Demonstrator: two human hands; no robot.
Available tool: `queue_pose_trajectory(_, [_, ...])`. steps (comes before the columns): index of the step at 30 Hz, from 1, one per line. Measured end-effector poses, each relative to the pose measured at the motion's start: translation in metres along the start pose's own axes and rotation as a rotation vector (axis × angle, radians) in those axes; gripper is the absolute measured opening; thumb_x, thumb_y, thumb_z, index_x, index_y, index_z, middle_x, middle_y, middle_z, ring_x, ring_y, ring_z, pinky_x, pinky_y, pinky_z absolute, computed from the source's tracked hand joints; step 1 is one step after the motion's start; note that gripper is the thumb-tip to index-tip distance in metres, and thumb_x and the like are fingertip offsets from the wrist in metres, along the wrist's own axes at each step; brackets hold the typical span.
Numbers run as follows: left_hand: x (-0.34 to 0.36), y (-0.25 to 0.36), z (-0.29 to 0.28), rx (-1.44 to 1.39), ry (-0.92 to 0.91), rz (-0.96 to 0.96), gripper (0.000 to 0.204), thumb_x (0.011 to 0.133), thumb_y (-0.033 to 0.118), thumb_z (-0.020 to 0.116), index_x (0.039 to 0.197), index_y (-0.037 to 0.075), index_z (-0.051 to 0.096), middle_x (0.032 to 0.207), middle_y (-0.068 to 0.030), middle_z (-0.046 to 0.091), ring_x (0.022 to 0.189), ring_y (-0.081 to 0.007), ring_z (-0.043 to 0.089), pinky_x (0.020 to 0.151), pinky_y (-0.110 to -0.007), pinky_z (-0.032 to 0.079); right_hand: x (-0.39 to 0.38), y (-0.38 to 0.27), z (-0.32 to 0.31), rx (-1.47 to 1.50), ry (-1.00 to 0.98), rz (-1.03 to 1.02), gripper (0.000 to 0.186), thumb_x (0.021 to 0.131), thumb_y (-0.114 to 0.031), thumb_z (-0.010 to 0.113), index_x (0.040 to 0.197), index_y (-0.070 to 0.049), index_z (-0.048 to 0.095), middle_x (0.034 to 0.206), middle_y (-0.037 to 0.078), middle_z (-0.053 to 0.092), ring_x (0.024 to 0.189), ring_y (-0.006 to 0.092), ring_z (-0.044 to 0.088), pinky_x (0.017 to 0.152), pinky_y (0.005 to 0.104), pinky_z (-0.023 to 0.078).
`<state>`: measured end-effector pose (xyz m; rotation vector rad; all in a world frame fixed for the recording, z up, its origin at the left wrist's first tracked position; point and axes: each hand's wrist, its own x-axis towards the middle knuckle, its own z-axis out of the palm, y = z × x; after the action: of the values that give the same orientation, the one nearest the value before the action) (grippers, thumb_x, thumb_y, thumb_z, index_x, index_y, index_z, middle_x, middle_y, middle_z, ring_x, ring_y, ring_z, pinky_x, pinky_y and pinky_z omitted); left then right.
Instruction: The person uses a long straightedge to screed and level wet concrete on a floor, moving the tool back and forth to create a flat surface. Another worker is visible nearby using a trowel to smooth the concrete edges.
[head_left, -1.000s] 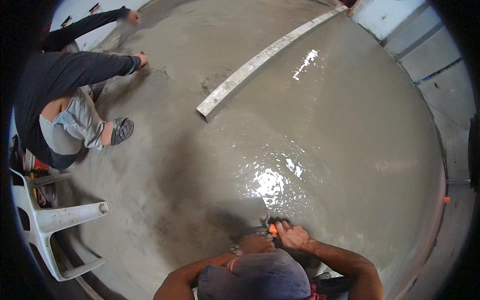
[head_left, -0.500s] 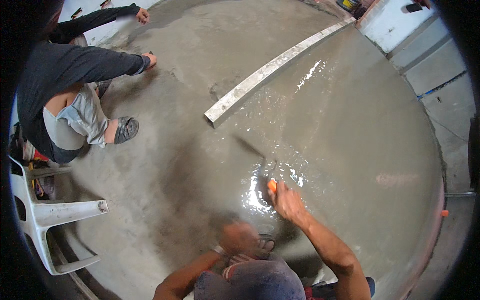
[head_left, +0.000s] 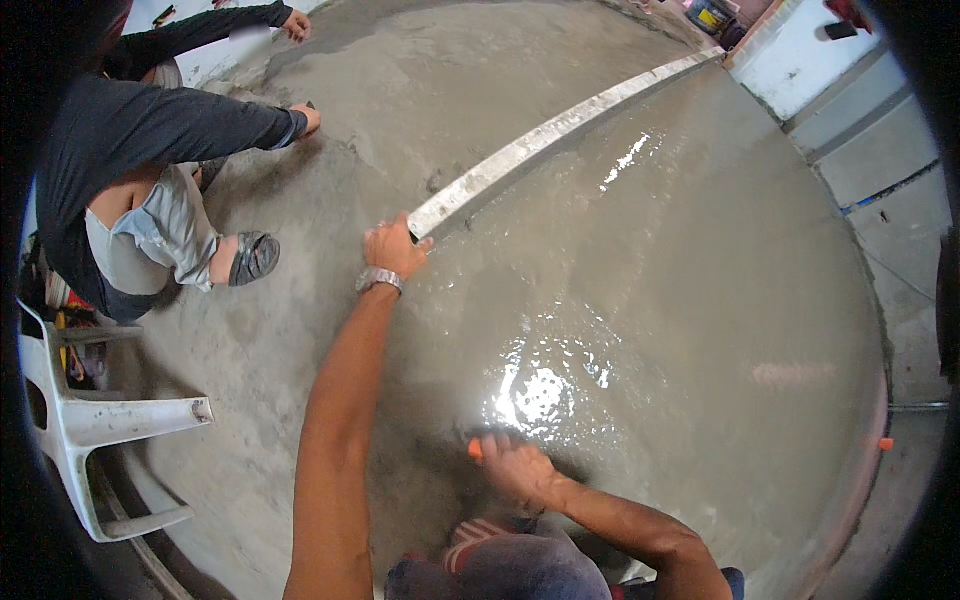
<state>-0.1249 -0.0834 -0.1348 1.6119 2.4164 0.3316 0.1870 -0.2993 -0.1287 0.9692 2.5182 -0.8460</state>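
Observation:
My left hand [head_left: 397, 250], with a metal-banded watch on its wrist, has its fingers closed around the near end of a long pale metal straightedge bar [head_left: 540, 139]. The bar lies across wet grey cement [head_left: 690, 320] and bows away toward the far right. Close to my knees, my right hand [head_left: 515, 470] is closed on a tool with an orange handle end [head_left: 475, 449], which looks like a trowel; its blade is hidden or blurred. Glossy wet cement shines just beyond that hand.
At the left, a co-worker [head_left: 150, 170] squats, both hands low near the floor. An overturned white plastic chair [head_left: 130, 425] lies at the near left. A dark bucket [head_left: 708, 16] stands at the far right, and panels and a wall [head_left: 880, 150] border the right side.
My left hand has reached forward from near my knees and taken hold of the bar's near end. My right hand with the tool has moved left and back toward me.

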Motion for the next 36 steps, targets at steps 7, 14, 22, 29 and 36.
queue_pose_trajectory(7, [0.024,0.010,-0.026,0.142,-0.007,-0.103,0.053,0.076,0.040,0.075,0.115,0.007,0.061,0.106,-0.0192,0.067,0.104,-0.0353,0.062,0.092,-0.048,0.043,0.084,0.047,-0.034,0.131,0.466,0.161,0.031,0.097,-0.028,0.045,0.104,0.002,0.043,0.073,0.026,0.061,0.064,0.0427,0.065,0.052,0.0502,0.053])
queue_pose_trajectory(14, [0.043,0.017,-0.043,0.268,-0.091,0.044,0.046,0.074,0.038,0.077,0.107,0.008,0.068,0.108,-0.0146,0.069,0.106,-0.0321,0.063,0.091,-0.049,0.045,0.034,0.033,-0.022,0.035,0.335,0.089,0.033,0.098,-0.029,0.044,0.103,0.003,0.043,0.084,0.024,0.062,0.066,0.0387,0.066,0.056,0.0467,0.056])
queue_pose_trajectory(22, [0.050,0.034,-0.062,0.370,-0.222,0.018,0.047,0.072,0.038,0.081,0.108,0.009,0.070,0.108,-0.0133,0.069,0.107,-0.0302,0.064,0.095,-0.048,0.043,0.057,0.068,-0.042,0.084,0.323,0.230,0.031,0.098,-0.028,0.044,0.103,0.002,0.043,0.084,0.027,0.062,0.067,0.0409,0.065,0.056,0.0486,0.055])
queue_pose_trajectory(29, [0.057,0.013,-0.059,0.387,-0.205,0.033,0.057,0.069,0.047,0.081,0.112,0.011,0.068,0.109,-0.0160,0.069,0.105,-0.0333,0.065,0.089,-0.046,0.049,0.066,0.039,-0.037,-0.020,0.425,0.105,0.031,0.097,-0.027,0.046,0.103,0.003,0.045,0.076,0.022,0.062,0.068,0.0404,0.066,0.058,0.0487,0.055])
queue_pose_trajectory(36, [0.057,0.029,-0.062,0.392,-0.229,0.008,0.058,0.070,0.046,0.081,0.114,0.011,0.067,0.113,-0.0156,0.067,0.107,-0.0331,0.064,0.089,-0.048,0.049,0.114,0.039,-0.042,0.151,0.339,0.222,0.031,0.098,-0.028,0.043,0.106,0.002,0.043,0.088,0.029,0.062,0.076,0.0449,0.065,0.064,0.0527,0.054])
